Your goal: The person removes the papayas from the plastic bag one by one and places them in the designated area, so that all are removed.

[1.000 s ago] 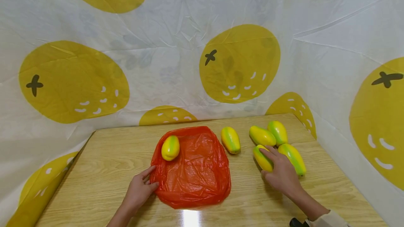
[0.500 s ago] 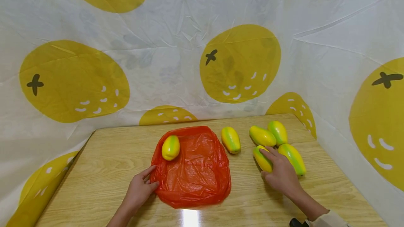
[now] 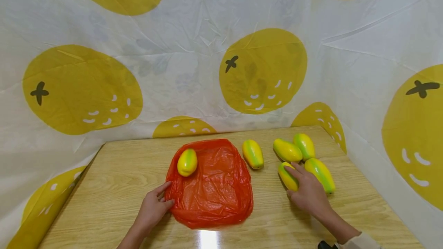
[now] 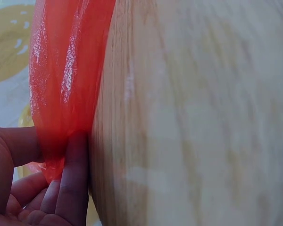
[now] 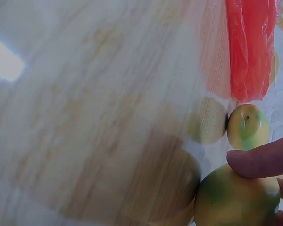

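Observation:
A red plastic bag [image 3: 214,187] lies spread with its rim rolled outward, and one yellow-green papaya [image 3: 187,163] sits inside at its back left. My left hand [image 3: 152,207] pinches the bag's left rim; in the left wrist view the red film [image 4: 68,80] runs between thumb and fingers. On the right, my right hand [image 3: 309,191] grips another papaya [image 3: 288,176] that rests on the table. The right wrist view has the thumb on top of this papaya [image 5: 236,200], with the other fingers mostly cut off at the frame edge.
Behind the gripped fruit lie two papayas, one yellow [image 3: 287,150] and one upright-looking [image 3: 304,146]. A further papaya [image 3: 320,175] lies right beside my right hand. One more papaya [image 3: 253,154] lies just right of the bag. A fruit-print cloth [image 3: 187,72] hangs behind the wooden table [image 3: 121,172].

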